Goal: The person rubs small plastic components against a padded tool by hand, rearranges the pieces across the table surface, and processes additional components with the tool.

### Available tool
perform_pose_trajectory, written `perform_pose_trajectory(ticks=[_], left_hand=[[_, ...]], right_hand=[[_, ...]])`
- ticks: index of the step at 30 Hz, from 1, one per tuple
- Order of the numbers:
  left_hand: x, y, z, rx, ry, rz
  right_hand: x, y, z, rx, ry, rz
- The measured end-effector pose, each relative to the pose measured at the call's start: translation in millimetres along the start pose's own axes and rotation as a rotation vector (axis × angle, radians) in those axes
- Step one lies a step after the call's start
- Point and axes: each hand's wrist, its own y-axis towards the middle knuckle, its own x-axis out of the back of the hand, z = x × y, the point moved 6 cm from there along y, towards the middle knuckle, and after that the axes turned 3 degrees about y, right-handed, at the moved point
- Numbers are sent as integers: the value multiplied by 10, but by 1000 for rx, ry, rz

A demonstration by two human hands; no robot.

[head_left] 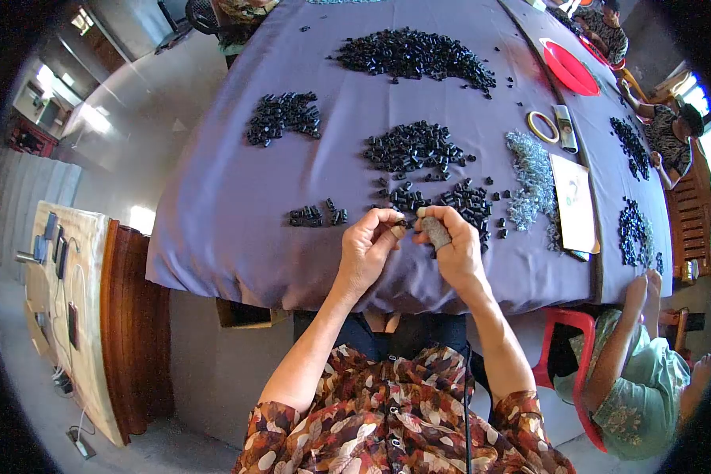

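Observation:
Near the front edge of the purple cloth (229,237), my left hand (371,243) pinches a small black piece (401,224) between thumb and fingertips. Close beside it on the right, my right hand (453,243) has its fingers closed, with a grey wrap (435,233) on one finger; whatever its fingertips hold is too small to make out. Just beyond both hands lies a loose pile of black pieces (468,202). A smaller cluster (306,216) is left of my left hand. Clear, glittery small pieces (529,178) lie to the right.
Larger black piles (415,55) lie farther back. On the right are a paper sheet (574,201), a tape ring (543,126), a bottle (566,129) and a red tray (570,68). Other people sit along the right side, one on a red chair (581,371).

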Motion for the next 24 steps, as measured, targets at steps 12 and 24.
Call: perform_pose_trajectory(ticks=[12,24], left_hand=[[72,22,60,56,-206,31],[84,25,52,20,-131,38]], right_hand=[[-146,-99,62,340,-114,-68],[-249,-26,-180,-45,343,-98]])
